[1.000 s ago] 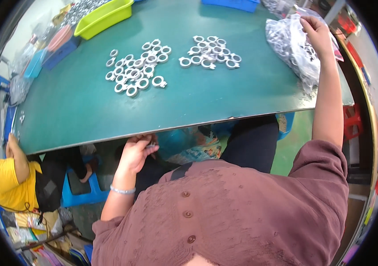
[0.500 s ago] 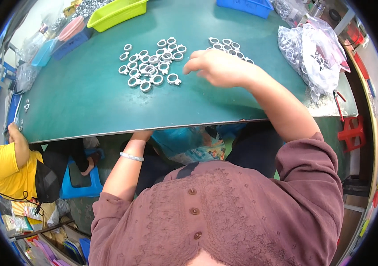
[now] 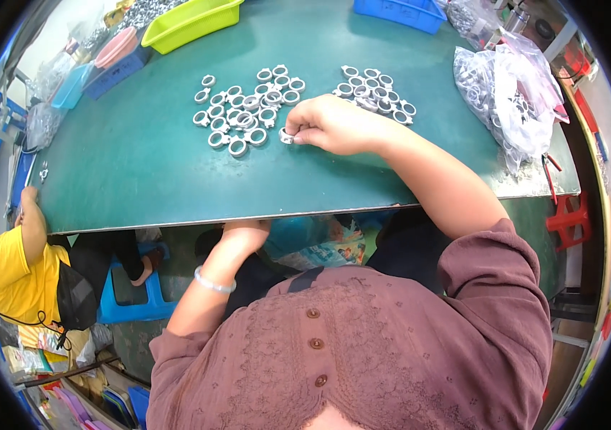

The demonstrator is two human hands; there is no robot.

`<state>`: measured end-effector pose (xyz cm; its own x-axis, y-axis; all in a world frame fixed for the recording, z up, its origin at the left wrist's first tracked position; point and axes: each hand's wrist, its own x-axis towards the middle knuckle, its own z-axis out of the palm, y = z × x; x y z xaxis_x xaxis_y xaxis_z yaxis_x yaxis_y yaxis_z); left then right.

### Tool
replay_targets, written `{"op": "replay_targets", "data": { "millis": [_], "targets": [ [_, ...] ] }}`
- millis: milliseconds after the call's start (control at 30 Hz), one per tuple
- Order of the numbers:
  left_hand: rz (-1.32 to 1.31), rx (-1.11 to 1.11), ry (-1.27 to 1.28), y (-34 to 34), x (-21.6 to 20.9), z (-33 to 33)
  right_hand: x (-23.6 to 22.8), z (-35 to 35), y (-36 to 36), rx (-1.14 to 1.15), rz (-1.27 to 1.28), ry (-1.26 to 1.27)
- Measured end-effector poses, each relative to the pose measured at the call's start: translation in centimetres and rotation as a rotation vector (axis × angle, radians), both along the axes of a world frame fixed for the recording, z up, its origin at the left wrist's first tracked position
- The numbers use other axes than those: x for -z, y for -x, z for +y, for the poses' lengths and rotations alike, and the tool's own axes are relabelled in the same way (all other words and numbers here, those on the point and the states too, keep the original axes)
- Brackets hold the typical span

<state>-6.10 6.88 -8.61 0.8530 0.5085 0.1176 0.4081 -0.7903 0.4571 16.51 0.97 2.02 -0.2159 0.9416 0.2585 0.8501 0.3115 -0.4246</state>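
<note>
My right hand reaches over the green table, its thumb and fingers pinched on a small silver metal ring clamp. Just left of it lies a loose group of similar ring clamps, some overlapping. A second group of ring clamps lies beyond my right hand, partly covered by it. My left hand is low at the table's front edge, above my lap; its fingers are tucked under the edge and hidden.
Clear plastic bags of metal rings stand on the right. A yellow-green basket and a blue basket sit at the back. Red-handled pliers are at the right edge. A person in yellow sits at the left.
My right hand has moved left and nearer, and its fingers have closed on a ring clamp beside the left group. My left hand has shifted slightly right and nearer my body.
</note>
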Motion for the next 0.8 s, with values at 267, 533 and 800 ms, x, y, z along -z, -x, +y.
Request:
{"op": "replay_targets", "data": {
  "millis": [267, 533, 800],
  "targets": [
    [-0.413, 0.341, 0.518, 2.5, -10.2, -3.2, -0.9, -0.8, 1.3, 0.029, 0.749, 0.359],
    [-0.641, -0.026, 0.266, -2.4, -8.8, -0.4, -1.0, -1.3, 2.4, -0.029, 0.822, 0.334],
    [-0.793, 0.011, 0.47, -3.7, -7.6, -0.4, -0.7, -1.4, 2.0, -0.05, 0.91, 0.309]
  ]
}}
